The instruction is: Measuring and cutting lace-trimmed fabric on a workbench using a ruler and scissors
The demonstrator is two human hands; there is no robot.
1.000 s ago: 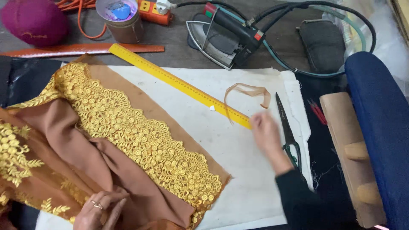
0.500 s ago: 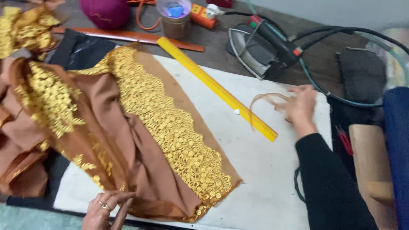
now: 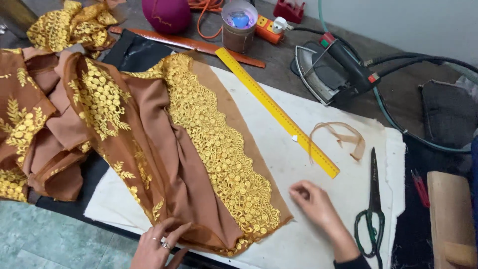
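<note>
The brown fabric with gold lace (image 3: 199, 149) lies spread over the white pressing cloth (image 3: 318, 239), bunched up off the cloth's left side. At the fabric's near hem, the left hand (image 3: 158, 246) presses down with fingers loosely spread, pinching nothing that I can see. Right of the lace edge, the right hand (image 3: 314, 205) rests flat on the cloth, open and empty. Beyond it lie a yellow ruler (image 3: 276, 112), a trimmed strip (image 3: 341, 135), scissors (image 3: 372, 209) and an iron (image 3: 331, 72). Dragging the hem could shift the lace out of line.

Right hand (image 3: 314, 203) off the strip (image 3: 340, 135), now seemingly flat on white cloth (image 3: 318, 244)
</note>
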